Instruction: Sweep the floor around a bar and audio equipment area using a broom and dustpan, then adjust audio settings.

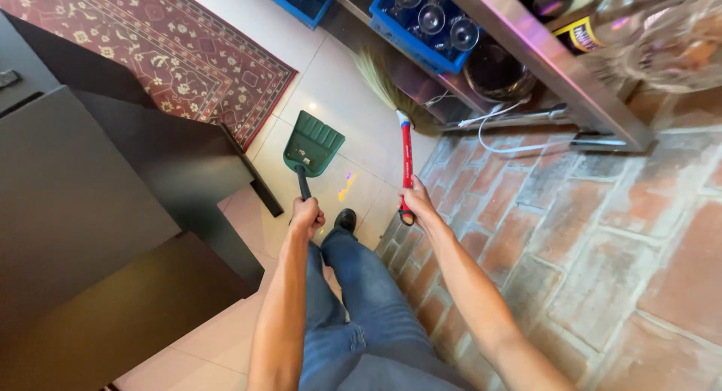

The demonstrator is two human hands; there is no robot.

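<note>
Left hand [307, 215]: fingers closed around the dark handle of a green dustpan [313, 143]. The pan is held over the pale tile floor [331, 83], its long axis running away from the person, with the wide mouth at the far end, pointing toward the patterned red rug [162, 49].

Right hand [418, 202]: fingers closed around the lower end of a red broom handle [407, 165]. The handle runs nearly straight away from the person; a white and blue collar joins it to straw bristles [383, 86] that fan out toward the far left and lie low against the floor beside a metal shelf unit [541, 56].

Packages and labels: a blue plastic crate [421, 41] sits on the lower shelf level, holding upturned glasses [432, 16]. A bottle with a dark yellow-bordered label [577, 36] stands at upper right; its print is not legible. A white cable [489, 116] trails below the shelf.

Surroundings: a brick-faced wall [602, 233] on the right, dark cabinet [90, 210] on the left. The person's jeans [353, 308] and one black shoe [345, 219] show between the arms.
</note>
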